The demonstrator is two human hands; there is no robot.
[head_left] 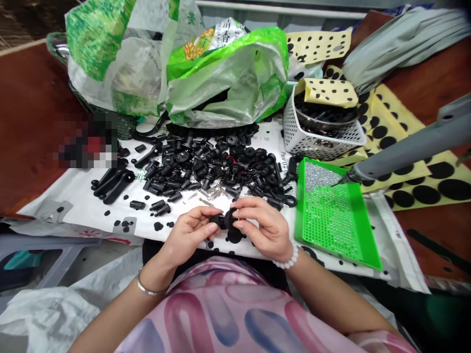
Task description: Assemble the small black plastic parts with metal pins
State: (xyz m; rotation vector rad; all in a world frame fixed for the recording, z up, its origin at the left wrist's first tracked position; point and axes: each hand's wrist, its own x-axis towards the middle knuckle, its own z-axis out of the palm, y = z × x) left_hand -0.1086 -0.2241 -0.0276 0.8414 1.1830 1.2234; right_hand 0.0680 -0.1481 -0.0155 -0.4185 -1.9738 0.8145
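Note:
My left hand (pixel 191 230) and my right hand (pixel 263 225) meet near the front edge of the table. Both pinch a small black plastic part (pixel 225 220) between their fingertips. The left fingers grip its left end, the right fingers its round right end. Just beyond them lies a pile of several black plastic parts (pixel 209 162) on a white printed sheet (pixel 73 191). A few small silvery metal pieces (pixel 215 193) lie at the near edge of the pile.
A green perforated tray (pixel 331 215) lies at the right. A white basket (pixel 320 139) of dark parts stands behind it. Green-and-white plastic bags (pixel 221 73) sit at the back. Yellow sheets with black dots (pixel 405 162) and a grey tool (pixel 412 147) are at the right.

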